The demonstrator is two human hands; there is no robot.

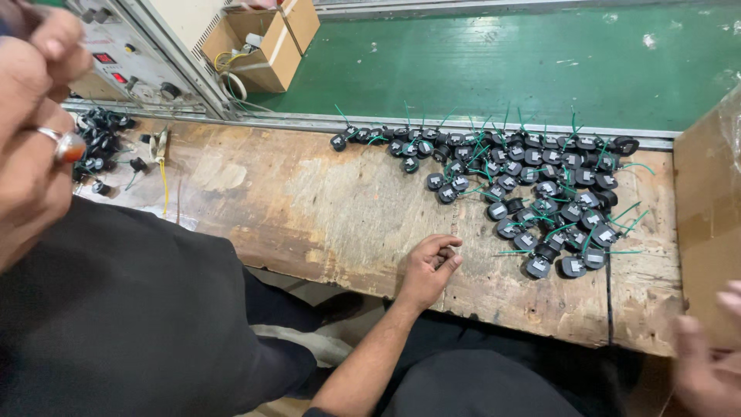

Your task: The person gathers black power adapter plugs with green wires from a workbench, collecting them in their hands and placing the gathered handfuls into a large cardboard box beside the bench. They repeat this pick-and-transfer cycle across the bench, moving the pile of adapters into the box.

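Worn wooden bench (309,208) seen from above, edged at the far side by a green conveyor belt (502,62). Left hand (431,266) resting on the near part of the bench, fingers loosely curled inward toward the palm; contents of the curl, if any, not discernible. Right hand (706,363) at the lower right corner, blurred and partly cut off by the frame, fingers apart and nothing visibly gripped, just in front of a brown cardboard box (706,224). Pile of small black components with green wire leads (540,193) spread over the right half of the bench, from the belt edge down toward the near edge; nearest pieces lying near the left hand but not touching it. Smaller heap of similar black parts (100,143) at the far left beside a grey control panel (116,54). Open carton (266,38) behind, on the belt frame. Co-worker's hand (31,131) close to the lens at the upper left, wearing a ring with an orange stone (65,145), above a black-clad torso (131,324).
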